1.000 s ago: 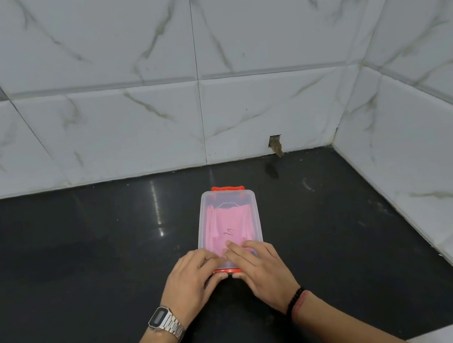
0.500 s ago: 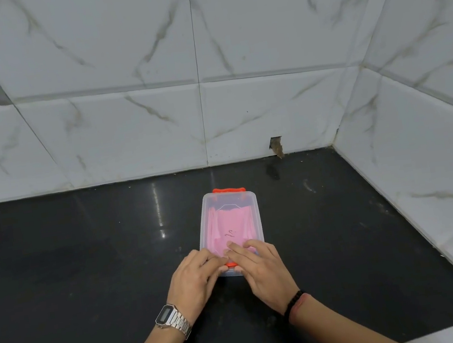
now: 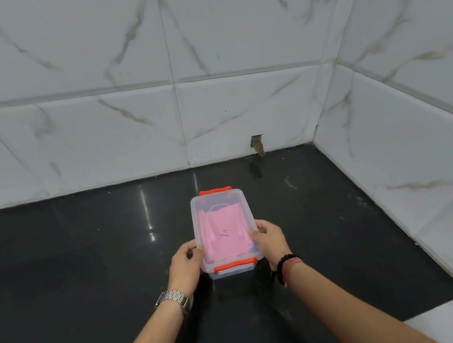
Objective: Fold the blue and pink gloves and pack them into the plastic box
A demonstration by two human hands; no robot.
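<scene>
The plastic box is sitting near the middle of the black desk, with its long axis running away from the person toward the tiled back wall. One short end is pointing at the person and the other at the wall. It is a clear, rectangular box with rounded corners and a see-through lid closed on top. An orange latch is lying across the near short end, and a second orange latch is showing at the far end.

Through the lid, the pink glove is showing folded flat inside, filling most of the box, with a small dark mark near its middle. A little pale blue is peeking out at the near right corner and along the bottom edge, under the pink; what exactly it is cannot be told.

The left hand is pressing against the left long side of the box, fingers curled narrow around the lid edge. The right hand is doing the same on the right long side, its fingers hooked over the rim. Both hands are gripping the box toward its near half. A metal watch is sitting on the left wrist and a dark bead bracelet on the right.
</scene>
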